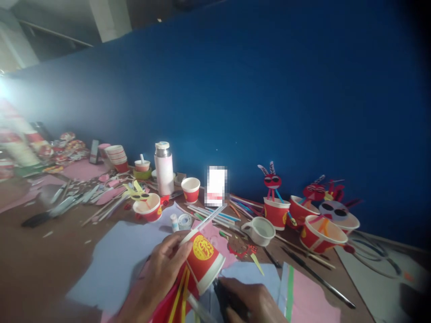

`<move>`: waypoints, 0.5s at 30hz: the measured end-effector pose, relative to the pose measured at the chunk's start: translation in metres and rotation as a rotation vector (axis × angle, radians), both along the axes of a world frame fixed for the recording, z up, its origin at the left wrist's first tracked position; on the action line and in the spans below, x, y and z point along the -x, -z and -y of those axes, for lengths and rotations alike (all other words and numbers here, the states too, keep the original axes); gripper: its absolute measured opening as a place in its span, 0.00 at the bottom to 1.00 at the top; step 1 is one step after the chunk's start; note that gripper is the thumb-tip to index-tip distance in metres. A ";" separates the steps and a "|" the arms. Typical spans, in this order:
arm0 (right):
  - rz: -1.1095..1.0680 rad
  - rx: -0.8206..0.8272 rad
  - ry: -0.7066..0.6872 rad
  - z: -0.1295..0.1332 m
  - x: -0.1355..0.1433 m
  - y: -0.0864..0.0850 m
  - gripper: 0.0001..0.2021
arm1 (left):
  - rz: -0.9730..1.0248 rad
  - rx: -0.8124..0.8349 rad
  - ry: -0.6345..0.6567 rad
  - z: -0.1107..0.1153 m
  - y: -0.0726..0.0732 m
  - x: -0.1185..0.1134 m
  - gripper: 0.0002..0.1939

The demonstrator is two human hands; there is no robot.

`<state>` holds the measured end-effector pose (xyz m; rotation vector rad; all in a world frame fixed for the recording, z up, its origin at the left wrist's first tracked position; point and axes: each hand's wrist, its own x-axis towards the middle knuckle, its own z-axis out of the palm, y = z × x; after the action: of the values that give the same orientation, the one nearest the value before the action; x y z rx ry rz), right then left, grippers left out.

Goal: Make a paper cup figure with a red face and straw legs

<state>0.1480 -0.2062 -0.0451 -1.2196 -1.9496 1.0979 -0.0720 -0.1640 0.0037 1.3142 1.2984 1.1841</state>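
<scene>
My left hand (168,260) is wrapped around a red paper cup (204,264) with a yellow round emblem, tilted over the table. A pale stick (215,215) shows just beyond the cup's upper end. Below the cup are yellow strips (180,296) and red material, partly hidden. My right hand (251,298) is closed on a dark-handled tool (221,294), whose tip is close to the cup's white edge; the tool's kind is unclear. Blue paper (117,260) and pink paper (311,291) lie around both hands.
A mug (259,232), a thermos (164,170) and a plain red cup (191,190) stand behind. Cups with paper figures (276,213) are at right. A long brush (319,278) lies there too. Paper scraps, sticks and stacked cups (116,157) spread leftward, before a blue wall (235,98).
</scene>
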 end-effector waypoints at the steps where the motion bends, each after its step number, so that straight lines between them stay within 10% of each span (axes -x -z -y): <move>1: -0.109 0.154 -0.002 -0.003 0.003 -0.001 0.18 | 0.033 0.014 0.018 -0.001 0.001 0.001 0.14; 5: -0.521 0.558 -0.067 -0.012 0.010 -0.008 0.24 | 0.163 0.067 0.089 -0.002 -0.002 0.003 0.15; 15: -0.340 0.337 -0.043 -0.015 0.007 -0.006 0.20 | 0.569 0.120 0.256 0.000 0.003 -0.006 0.15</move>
<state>0.1411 -0.1911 -0.0389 -1.0719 -1.5815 1.5900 -0.0660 -0.1635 0.0002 0.9264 0.7515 1.1635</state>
